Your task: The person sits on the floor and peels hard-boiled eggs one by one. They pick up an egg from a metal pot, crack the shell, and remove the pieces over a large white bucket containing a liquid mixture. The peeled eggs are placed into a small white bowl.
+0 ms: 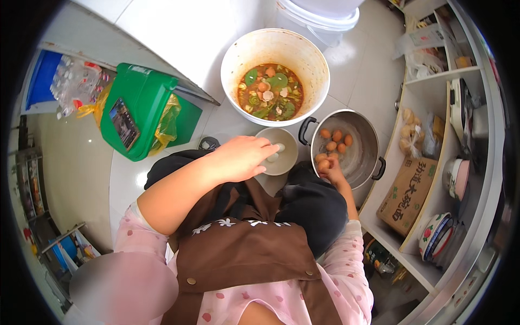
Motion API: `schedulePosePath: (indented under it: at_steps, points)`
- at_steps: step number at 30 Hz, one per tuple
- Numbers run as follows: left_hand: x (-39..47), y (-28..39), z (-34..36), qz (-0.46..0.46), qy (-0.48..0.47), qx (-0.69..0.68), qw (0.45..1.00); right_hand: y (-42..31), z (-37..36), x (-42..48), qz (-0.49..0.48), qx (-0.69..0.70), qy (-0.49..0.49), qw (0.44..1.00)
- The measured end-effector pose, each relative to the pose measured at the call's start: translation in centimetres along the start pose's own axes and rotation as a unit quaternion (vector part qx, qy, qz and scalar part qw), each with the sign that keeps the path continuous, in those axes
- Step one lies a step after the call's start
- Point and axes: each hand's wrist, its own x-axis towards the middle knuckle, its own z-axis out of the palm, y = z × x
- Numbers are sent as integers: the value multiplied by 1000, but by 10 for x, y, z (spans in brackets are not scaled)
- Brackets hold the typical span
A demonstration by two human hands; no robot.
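Note:
My left hand hovers over the near-left side of a small pale bowl, with its fingers apart. Two whitish eggs lie in the bowl, close to the fingertips. On the right, my right hand reaches into a steel pot with black handles and touches a brown egg at its near-left side; whether the fingers grip it is unclear. Several more brown eggs lie in the pot. Beyond the bowl stands a large white bucket holding reddish-brown liquid with green leaves and peeled eggs.
A lidded white bucket stands behind. At left, a phone rests on a green bin lid. Along the right run open shelves with a cardboard box, bagged goods and bowls.

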Motion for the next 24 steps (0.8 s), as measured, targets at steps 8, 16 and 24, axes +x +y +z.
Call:
schedulePosePath:
  at_steps: [8,16,24]
  points:
    - [-13,-14,16,17,45,41,998,3,8,8,-76,-109,58,989]
    - [-16,-13,15,40,33,88,995,30,-11,10,-111,-161,-9,981]
    - [-48,-20,-27,-1,-60,25,998,7,-10,-21,1,-8,-52,999]
